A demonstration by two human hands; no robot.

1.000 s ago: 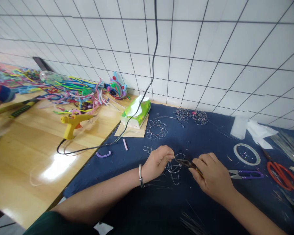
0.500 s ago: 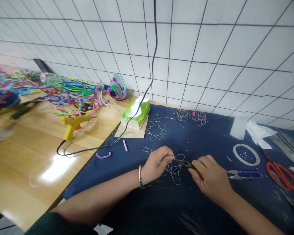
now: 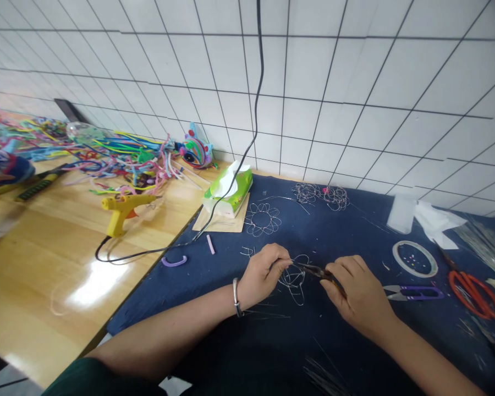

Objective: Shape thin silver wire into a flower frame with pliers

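Head — pliers well inside cloth edge

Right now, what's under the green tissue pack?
A flat tan sheet shows past the near and right edges of the tissue pack. Anything else beneath is covered by the pack; can't tell.

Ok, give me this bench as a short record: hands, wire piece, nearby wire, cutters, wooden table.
Left hand: pinches the wire piece
Right hand: grips pliers, tips at the wire piece; exact contact too fine to tell
Wire piece: bent silvery loops, between the hands
Nearby: flower-shaped wire ring, lying beyond the left hand
Cutters: purple snips and red-handled scissors, both right of the right hand
Wooden table: yellow glue gun, nozzle toward the right
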